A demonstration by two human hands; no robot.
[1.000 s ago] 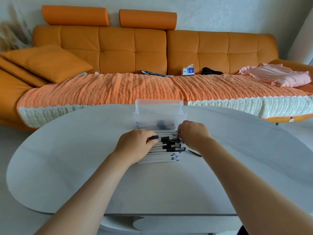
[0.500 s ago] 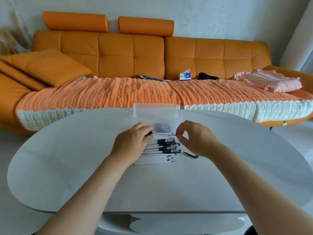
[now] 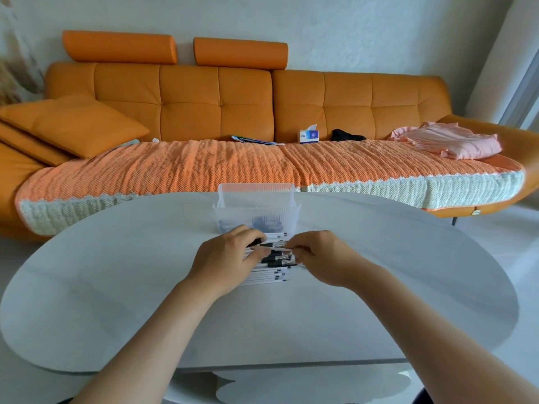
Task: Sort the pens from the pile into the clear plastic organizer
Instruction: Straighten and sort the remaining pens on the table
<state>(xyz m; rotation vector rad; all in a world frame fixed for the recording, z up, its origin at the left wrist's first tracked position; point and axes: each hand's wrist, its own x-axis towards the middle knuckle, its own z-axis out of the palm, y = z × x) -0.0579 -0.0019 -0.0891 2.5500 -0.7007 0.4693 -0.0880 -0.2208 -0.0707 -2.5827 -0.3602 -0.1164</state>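
The pile of white, black-capped pens (image 3: 269,274) lies mid-table, touching the clear ribbed plastic organizer (image 3: 256,207) at 12 o'clock. The left hand (image 3: 230,258) at 9 o'clock curls round pens on the pile; the right hand (image 3: 323,258) at 3 o'clock pinches a pen's end. Both rest on the pale oval table (image 3: 116,287).

FREE: bare table (image 3: 122,287) lay open left, right and nearward of pen pile (image 3: 267,277) | BLOCKED: organizer (image 3: 256,212) stood just behind pile | ABOVE: left hand (image 3: 227,258) and right hand (image 3: 323,258) covered its top, gripping pens.
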